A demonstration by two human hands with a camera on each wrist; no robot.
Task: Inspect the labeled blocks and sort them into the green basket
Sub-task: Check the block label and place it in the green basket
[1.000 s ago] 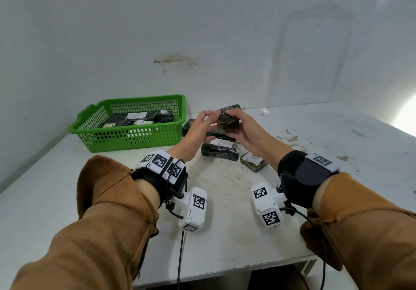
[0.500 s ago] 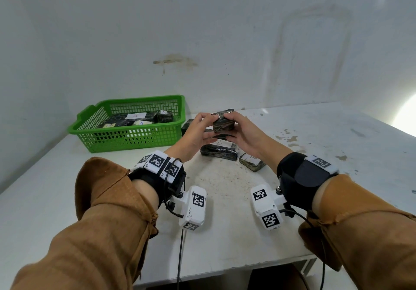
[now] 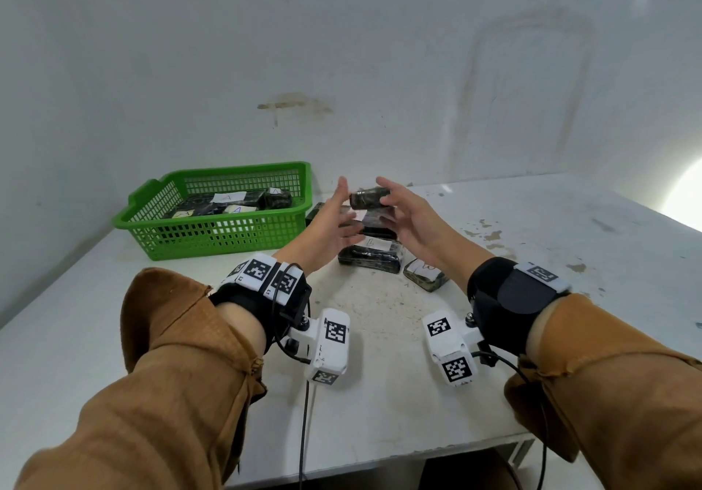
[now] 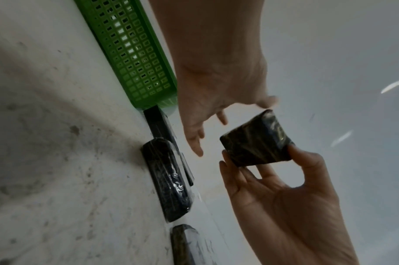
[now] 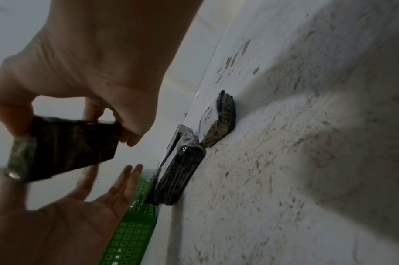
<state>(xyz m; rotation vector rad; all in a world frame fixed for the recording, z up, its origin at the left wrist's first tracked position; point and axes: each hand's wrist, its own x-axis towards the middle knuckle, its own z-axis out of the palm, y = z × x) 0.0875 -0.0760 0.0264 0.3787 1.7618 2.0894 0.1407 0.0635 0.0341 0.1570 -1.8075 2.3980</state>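
My right hand (image 3: 376, 200) pinches a small dark wrapped block (image 3: 369, 198) between thumb and fingers, lifted above the table. In the left wrist view this block (image 4: 257, 141) shows no label on the faces turned to the camera. My left hand (image 3: 346, 204) is just left of the block, fingers straight and spread, holding nothing. The green basket (image 3: 212, 238) stands at the left rear and holds several dark blocks with white labels (image 3: 228, 197).
More wrapped blocks lie on the white table (image 3: 380, 356) under my hands: one with a white label (image 3: 370, 254), a smaller one (image 3: 425, 276) to its right, and another (image 3: 313, 214) against the basket's right wall. A white wall rises right behind the table.
My left hand has let go of the block and opened, moving slightly left. The right hand now holds the block alone, a little higher than before.
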